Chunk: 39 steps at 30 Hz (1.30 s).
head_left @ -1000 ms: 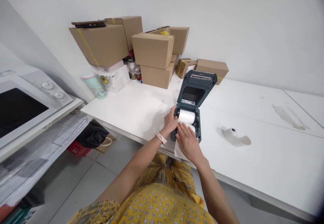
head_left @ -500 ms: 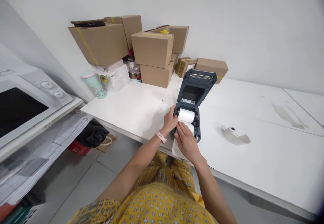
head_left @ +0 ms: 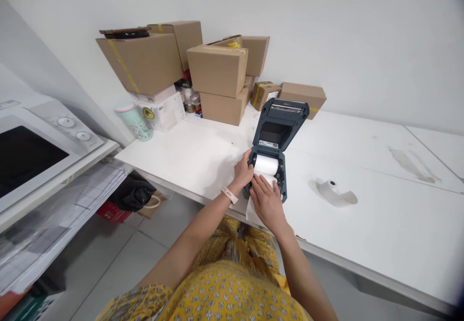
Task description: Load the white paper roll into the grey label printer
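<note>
Right hand point(head_left: 268, 205) rests on paper point(head_left: 266, 165) in printer point(head_left: 268, 150)

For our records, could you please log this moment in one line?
left hand: on printer; right hand: on paper strip; lid: open; paper roll: inside printer

Bright, diffuse light; soft shadows

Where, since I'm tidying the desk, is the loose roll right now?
In the head view, the loose roll lies on the white table, right of the open printer.
</note>
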Tool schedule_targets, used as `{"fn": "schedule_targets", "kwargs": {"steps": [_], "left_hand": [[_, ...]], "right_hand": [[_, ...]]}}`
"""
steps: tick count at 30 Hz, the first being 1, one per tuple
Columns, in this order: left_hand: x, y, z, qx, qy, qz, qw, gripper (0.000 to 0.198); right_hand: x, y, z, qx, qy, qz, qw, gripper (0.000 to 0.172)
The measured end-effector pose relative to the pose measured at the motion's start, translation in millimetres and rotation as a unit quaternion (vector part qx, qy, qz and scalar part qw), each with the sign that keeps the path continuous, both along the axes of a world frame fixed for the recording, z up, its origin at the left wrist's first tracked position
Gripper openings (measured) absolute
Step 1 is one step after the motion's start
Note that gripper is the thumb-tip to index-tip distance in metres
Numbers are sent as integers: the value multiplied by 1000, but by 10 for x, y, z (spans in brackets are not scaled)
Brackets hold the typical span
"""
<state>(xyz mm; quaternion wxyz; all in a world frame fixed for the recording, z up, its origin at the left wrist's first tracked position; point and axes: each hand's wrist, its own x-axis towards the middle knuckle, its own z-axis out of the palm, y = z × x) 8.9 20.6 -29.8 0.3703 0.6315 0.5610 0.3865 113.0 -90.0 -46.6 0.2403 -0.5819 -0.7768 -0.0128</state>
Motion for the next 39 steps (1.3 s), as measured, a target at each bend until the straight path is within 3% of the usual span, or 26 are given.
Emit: {"fn": "schedule_targets", "kwargs": {"steps": [19,27,39], "left_hand": [[2,29,-50,-18,-21,14,999,65],[-17,-2,-157,3,-84,-3,996,56],[-99,-501,-187,-26,-153,-14,988,57]], "right_hand": [[66,-8,115,9,-44,2,999,43],[102,-1,37,47,-18,23,998,40],[174,-86,17,63,-19,56,996,38]]}}
